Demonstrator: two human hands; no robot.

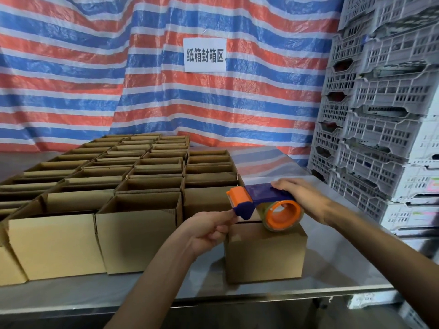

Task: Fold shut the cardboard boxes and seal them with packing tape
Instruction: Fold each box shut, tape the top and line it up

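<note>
My right hand (301,198) lies over the top of the dispenser (259,198), fingers curled round its blue body, so that hand is grasping it. The orange-cored roll (283,214) of clear tape hangs under the blue body and sits at the near top edge of the box (266,255). My left hand (209,230) is curled, with thumb and forefinger pinched at the dispenser's blue nose, just under the orange front piece. Whether a tape end is caught between those fingertips I cannot tell. The box I am working on has its flaps folded down, and a dark seam shows across the top beneath the dispenser. It stands on the steel table (344,269) near the front edge, to the right of the open boxes (140,210). Those fill the left and middle of the table in close rows reaching toward the back, their flaps up and their insides in shadow. The nearest of them stands just beside my left wrist. Behind the table hangs a red, white and blue striped tarp (95,79) with a white sign (204,55) of printed characters fixed to it. On the right a stack of grey plastic crates (380,115) rises well above the table.
</note>
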